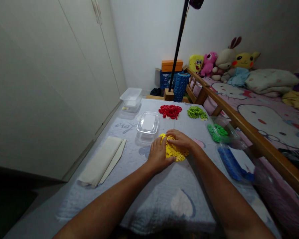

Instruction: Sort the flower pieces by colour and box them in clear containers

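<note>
A heap of small flat yellow pieces (175, 153) lies on the cloth-covered table in front of me. My left hand (159, 153) rests against the heap's left side, its fingers stretched out and the thumb along the near edge. Across the far right side of the heap lies my right hand (180, 138), fingers extended and slightly curved over the pieces. Both hands touch the yellow pieces; the part of the heap beneath them is hidden. Just beyond my left hand stands a clear lidded plastic box (148, 123) with a white label.
Farther back lie a red pile (169, 111) and a light green pile (196, 112). At the right are clear boxes holding green pieces (217, 132) and blue pieces (233, 164). Stacked clear boxes (131, 98) and a folded cream cloth (102, 161) are left. A wooden bed rail (229, 106) borders the right.
</note>
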A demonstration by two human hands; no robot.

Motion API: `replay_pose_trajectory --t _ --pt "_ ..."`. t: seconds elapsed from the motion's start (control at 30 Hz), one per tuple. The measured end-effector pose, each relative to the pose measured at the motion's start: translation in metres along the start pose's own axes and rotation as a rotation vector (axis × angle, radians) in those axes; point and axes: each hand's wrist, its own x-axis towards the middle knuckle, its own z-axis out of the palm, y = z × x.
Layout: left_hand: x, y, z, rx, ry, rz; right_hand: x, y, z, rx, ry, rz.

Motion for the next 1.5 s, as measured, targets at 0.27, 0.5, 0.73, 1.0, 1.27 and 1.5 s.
replay_pose_trajectory --t 0.27,0.5,0.73,1.0,1.27,1.5 --pt "-0.001 0.006 -0.007 -0.102 -0.092 0.141 -0.034 0.017 0.0 0.04 0.342 0.232" --pt "0.007 0.006 -0.052 -0.033 0.283 0.084 -0.04 0.017 0.017 -0.063 0.287 0.294" --pt "0.017 -0.031 -0.083 0.123 0.63 -0.121 -0.034 -0.011 0.016 -0.212 0.262 0.251" --pt "0.016 -0.065 -0.075 -0.024 0.487 -0.112 -0.032 -0.09 0.046 -0.321 -0.033 -0.062" --pt "0.019 -0.067 -0.082 -0.264 0.533 -0.197 -0.035 -0.081 0.039 -0.348 -0.006 -0.019" --pt "0.018 -0.067 -0.087 -0.295 0.642 -0.304 -0.026 -0.063 0.021 -0.25 0.074 0.056"
